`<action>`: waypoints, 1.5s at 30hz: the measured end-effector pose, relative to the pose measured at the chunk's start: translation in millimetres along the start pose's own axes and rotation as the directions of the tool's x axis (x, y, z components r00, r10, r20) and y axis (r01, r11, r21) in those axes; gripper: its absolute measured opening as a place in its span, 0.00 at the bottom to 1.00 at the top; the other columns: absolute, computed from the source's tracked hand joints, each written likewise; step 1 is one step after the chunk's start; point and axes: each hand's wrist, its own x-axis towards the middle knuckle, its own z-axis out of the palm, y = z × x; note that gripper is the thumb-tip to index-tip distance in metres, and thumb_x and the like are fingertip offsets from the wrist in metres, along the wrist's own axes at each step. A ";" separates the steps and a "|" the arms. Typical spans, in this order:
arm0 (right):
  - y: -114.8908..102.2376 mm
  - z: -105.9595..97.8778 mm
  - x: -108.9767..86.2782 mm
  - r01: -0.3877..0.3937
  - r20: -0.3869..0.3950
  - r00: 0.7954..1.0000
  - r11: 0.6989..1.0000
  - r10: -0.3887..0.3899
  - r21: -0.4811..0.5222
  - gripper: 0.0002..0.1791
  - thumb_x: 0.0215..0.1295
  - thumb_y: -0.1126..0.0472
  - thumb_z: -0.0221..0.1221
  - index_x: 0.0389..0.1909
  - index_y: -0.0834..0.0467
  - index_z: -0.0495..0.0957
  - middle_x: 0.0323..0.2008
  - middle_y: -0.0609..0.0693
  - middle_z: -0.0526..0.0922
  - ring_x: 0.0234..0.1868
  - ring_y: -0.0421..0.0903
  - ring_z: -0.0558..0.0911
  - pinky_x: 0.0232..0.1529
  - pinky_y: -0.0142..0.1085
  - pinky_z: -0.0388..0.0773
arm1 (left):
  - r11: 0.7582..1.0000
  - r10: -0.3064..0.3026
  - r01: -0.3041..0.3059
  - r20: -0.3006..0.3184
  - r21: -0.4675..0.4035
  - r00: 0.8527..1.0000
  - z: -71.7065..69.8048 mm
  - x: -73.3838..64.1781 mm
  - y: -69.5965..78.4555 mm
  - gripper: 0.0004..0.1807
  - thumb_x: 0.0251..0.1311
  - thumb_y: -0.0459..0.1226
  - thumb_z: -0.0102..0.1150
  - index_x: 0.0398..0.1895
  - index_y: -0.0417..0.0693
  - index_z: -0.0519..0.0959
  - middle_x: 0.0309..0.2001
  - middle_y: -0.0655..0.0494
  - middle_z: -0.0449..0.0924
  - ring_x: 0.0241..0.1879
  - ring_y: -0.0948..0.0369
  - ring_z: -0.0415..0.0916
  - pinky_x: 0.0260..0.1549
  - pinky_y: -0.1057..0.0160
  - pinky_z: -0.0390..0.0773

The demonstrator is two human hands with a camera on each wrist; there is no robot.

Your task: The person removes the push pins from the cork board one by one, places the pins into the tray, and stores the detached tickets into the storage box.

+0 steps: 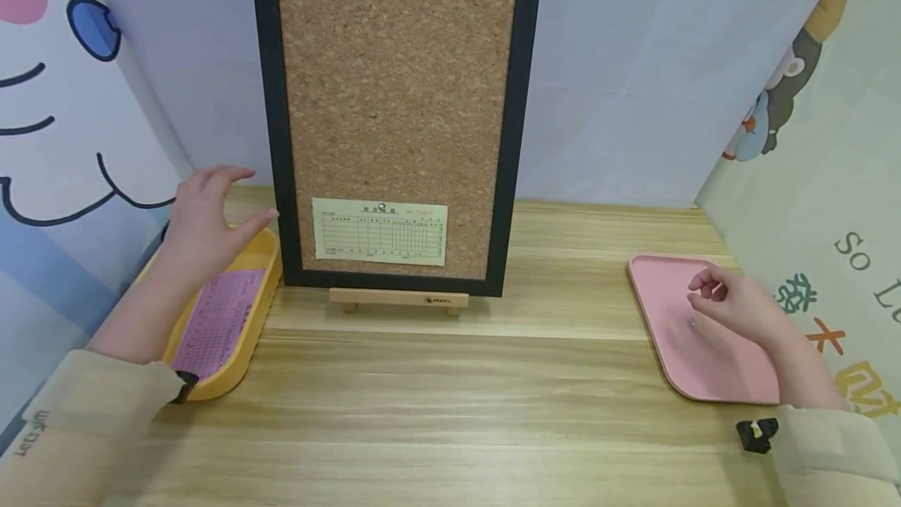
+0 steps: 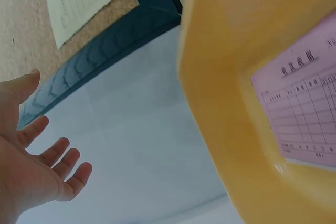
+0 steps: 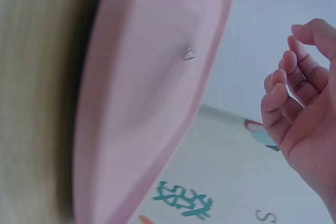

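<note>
A cork board (image 1: 394,100) in a black frame leans upright on a small wooden stand (image 1: 399,300). A pale yellow printed form (image 1: 380,233) is fixed low on the cork by a small pin (image 1: 382,207) at its top edge. My left hand (image 1: 211,217), fingers spread and holding nothing, hovers over the far end of a yellow tray (image 1: 242,350). Pink printed slips (image 1: 220,323) lie in that tray. Above a pink tray (image 1: 658,319), my right hand (image 1: 742,307) has loosely bent fingers (image 3: 278,98) and nothing visible in them. One small shiny tack-like piece (image 3: 189,54) lies on the pink tray.
The wood-grain table (image 1: 450,405) stretches between the two trays. A plain pale cloth backdrop (image 1: 633,84) rises behind the board. Printed panels stand on the left (image 1: 42,155) and right (image 1: 845,202) sides.
</note>
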 end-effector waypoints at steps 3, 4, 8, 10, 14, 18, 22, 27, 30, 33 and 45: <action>-12.6 -3.3 0.5 0.013 -0.037 0.999 1.000 -0.013 0.003 0.07 0.59 0.62 0.60 0.35 0.61 0.75 0.28 0.50 0.73 0.27 0.38 0.68 0.24 0.31 0.66 | 1.000 -0.018 0.017 -0.009 -0.016 1.000 1.5 -1.6 6.4 0.35 0.62 0.50 0.57 0.67 0.42 0.61 0.68 0.35 0.53 0.67 0.37 0.46 0.60 0.33 0.48; -16.7 -4.2 0.6 0.020 -0.050 0.999 1.000 -0.019 0.004 0.07 0.59 0.62 0.60 0.35 0.61 0.75 0.28 0.50 0.74 0.27 0.38 0.68 0.24 0.31 0.66 | 0.999 -0.028 0.028 -0.009 -0.019 1.000 2.2 -2.4 8.6 0.36 0.61 0.51 0.57 0.67 0.43 0.61 0.69 0.36 0.52 0.68 0.38 0.45 0.59 0.32 0.48; -33.2 -6.8 1.2 0.050 -0.084 0.995 0.999 -0.050 0.004 0.06 0.59 0.62 0.61 0.35 0.60 0.76 0.29 0.50 0.74 0.28 0.37 0.68 0.24 0.31 0.66 | 0.998 -0.051 0.051 0.001 -0.035 0.999 5.9 -5.9 16.6 0.37 0.61 0.53 0.56 0.68 0.44 0.60 0.70 0.37 0.50 0.68 0.38 0.45 0.59 0.32 0.50; -41.3 -7.4 1.4 0.067 -0.103 0.993 0.998 -0.066 0.002 0.06 0.59 0.62 0.61 0.35 0.58 0.76 0.29 0.49 0.74 0.28 0.37 0.68 0.24 0.30 0.66 | 0.998 -0.045 0.045 -0.002 -0.047 0.999 7.9 -7.4 19.2 0.37 0.61 0.53 0.56 0.68 0.43 0.60 0.70 0.36 0.50 0.68 0.38 0.46 0.60 0.33 0.50; -58.9 -7.0 2.0 0.107 -0.168 0.980 0.994 -0.103 0.014 0.05 0.58 0.62 0.63 0.34 0.56 0.77 0.28 0.48 0.74 0.29 0.37 0.67 0.25 0.28 0.63 | 0.997 -0.027 0.024 -0.034 -0.071 0.999 11.6 -10.0 23.1 0.37 0.60 0.51 0.59 0.66 0.40 0.62 0.69 0.35 0.51 0.67 0.38 0.47 0.61 0.35 0.50; -77.1 -4.6 3.8 0.140 -0.247 0.960 0.990 -0.131 0.020 0.05 0.56 0.62 0.64 0.33 0.55 0.77 0.26 0.47 0.74 0.28 0.37 0.67 0.24 0.26 0.62 | 0.996 -0.020 0.013 -0.071 -0.093 0.997 16.0 -13.2 27.3 0.36 0.58 0.49 0.62 0.64 0.40 0.64 0.68 0.36 0.52 0.67 0.38 0.47 0.60 0.35 0.51; -95.6 0.0 6.3 0.140 -0.328 0.937 0.989 -0.119 0.042 0.06 0.55 0.61 0.65 0.31 0.56 0.78 0.25 0.46 0.74 0.26 0.35 0.68 0.23 0.25 0.62 | 0.993 -0.042 0.029 -0.105 -0.115 0.994 22.4 -16.7 32.6 0.33 0.58 0.47 0.63 0.63 0.42 0.65 0.68 0.38 0.52 0.68 0.40 0.46 0.61 0.37 0.50; -115.3 8.2 10.9 0.215 -0.432 0.885 0.976 -0.174 0.047 0.06 0.54 0.63 0.65 0.31 0.60 0.79 0.23 0.48 0.76 0.24 0.35 0.68 0.24 0.23 0.62 | 0.987 -0.078 0.057 -0.136 -0.152 0.988 30.8 -20.7 37.8 0.32 0.58 0.46 0.63 0.63 0.44 0.65 0.69 0.40 0.50 0.68 0.42 0.45 0.63 0.39 0.49; -125.1 14.2 13.7 0.273 -0.487 0.848 0.960 -0.210 0.061 0.06 0.52 0.66 0.65 0.31 0.61 0.79 0.23 0.48 0.76 0.23 0.34 0.68 0.25 0.22 0.63 | 0.984 -0.076 0.050 -0.147 -0.170 0.986 35.4 -21.4 38.7 0.31 0.58 0.44 0.62 0.63 0.44 0.65 0.69 0.39 0.50 0.68 0.42 0.45 0.63 0.39 0.49; -134.9 20.3 15.2 0.340 -0.527 0.811 0.938 -0.254 0.072 0.07 0.50 0.68 0.65 0.32 0.62 0.79 0.22 0.48 0.76 0.22 0.35 0.69 0.26 0.21 0.64 | 0.981 -0.072 0.040 -0.165 -0.188 0.984 40.4 -21.3 38.7 0.30 0.58 0.43 0.63 0.62 0.43 0.66 0.69 0.39 0.50 0.68 0.41 0.46 0.62 0.39 0.51; -179.1 45.9 25.7 0.471 -0.644 0.715 0.869 -0.274 0.153 0.09 0.47 0.69 0.66 0.32 0.64 0.79 0.22 0.53 0.79 0.20 0.38 0.70 0.24 0.20 0.67 | 0.966 -0.109 0.046 -0.242 -0.255 0.964 58.5 -21.1 41.4 0.31 0.55 0.42 0.65 0.60 0.44 0.66 0.69 0.41 0.49 0.68 0.46 0.46 0.62 0.42 0.55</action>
